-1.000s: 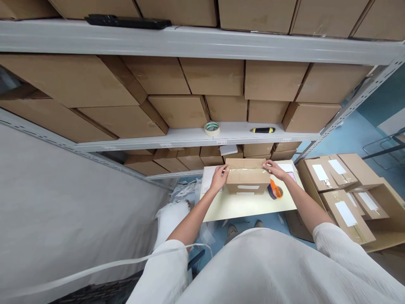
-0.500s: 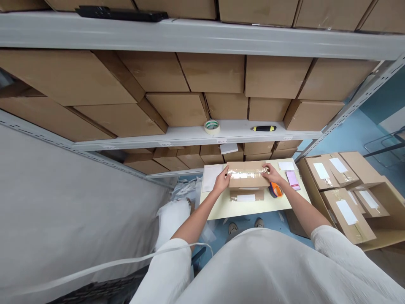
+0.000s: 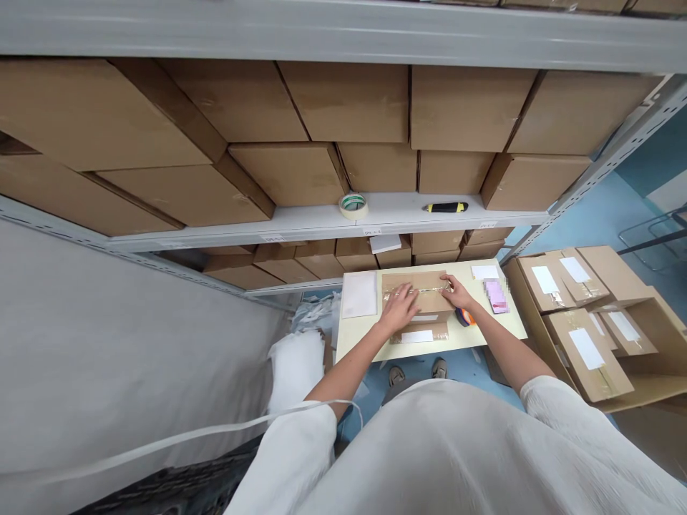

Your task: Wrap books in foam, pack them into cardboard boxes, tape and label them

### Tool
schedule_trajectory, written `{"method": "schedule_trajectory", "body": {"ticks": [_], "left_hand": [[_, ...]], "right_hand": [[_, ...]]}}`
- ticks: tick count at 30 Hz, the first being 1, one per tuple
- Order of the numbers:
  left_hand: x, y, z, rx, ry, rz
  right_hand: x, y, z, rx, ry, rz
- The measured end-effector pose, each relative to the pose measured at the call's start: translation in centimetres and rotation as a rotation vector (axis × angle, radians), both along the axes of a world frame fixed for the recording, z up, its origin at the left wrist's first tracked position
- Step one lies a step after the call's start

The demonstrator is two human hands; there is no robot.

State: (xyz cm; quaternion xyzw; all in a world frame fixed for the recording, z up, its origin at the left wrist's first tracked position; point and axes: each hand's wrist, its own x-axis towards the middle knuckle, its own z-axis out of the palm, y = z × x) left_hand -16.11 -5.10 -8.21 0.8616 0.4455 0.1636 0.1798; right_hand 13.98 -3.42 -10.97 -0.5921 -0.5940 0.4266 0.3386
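A brown cardboard box point(image 3: 431, 302) with a shiny strip of clear tape lies on the cream table point(image 3: 354, 340). My left hand point(image 3: 401, 306) rests on the box's top at the left, fingers stretched over the tape. At the right end, my right hand point(image 3: 456, 293) grips the box edge near the tape's end. A smaller box point(image 3: 439, 330) with a white label sits just in front, nearer my body. An orange and blue tape dispenser point(image 3: 464, 317) stands right of the boxes, partly behind my right forearm.
Shelving point(image 3: 311, 223) full of boxes rises behind the table, holding a tape roll point(image 3: 353, 206) and a cutter knife point(image 3: 446, 207). A phone point(image 3: 496, 296) and white sheets point(image 3: 359, 295) lie on the table. Right stands a large carton point(image 3: 660, 386) with labelled boxes; a white cable point(image 3: 215, 430) crosses at left.
My left hand has moved from the box's left end onto its top. The box appears tilted differently, its taped face now flatter. My right hand stays at the right end.
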Motion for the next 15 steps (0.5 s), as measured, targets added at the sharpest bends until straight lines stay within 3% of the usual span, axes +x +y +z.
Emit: {"method": "schedule_trajectory", "body": {"ticks": [2,5,9,12,15], "left_hand": [[1.3,-0.8,0.1,-0.017,0.074,-0.064],[2.0,-1.4,0.1,-0.042,0.109,-0.052],[1.7,-1.3,0.2,-0.098,0.079,-0.018],[1.6,-1.1,0.4,-0.135,0.052,-0.004],[1.8,-1.1,0.6,-0.154,0.058,0.006]], "right_hand": [[-0.4,-0.1,0.0,0.005,-0.008,-0.001],[-0.6,-0.5,0.0,0.012,-0.017,-0.042],[1.1,-2.7,-0.7,-0.025,-0.097,-0.276],[3.3,-5.3,-1.9,-0.130,-0.298,-0.367],[4.4,-7.6,-3.3,-0.269,-0.446,-0.338]]}}
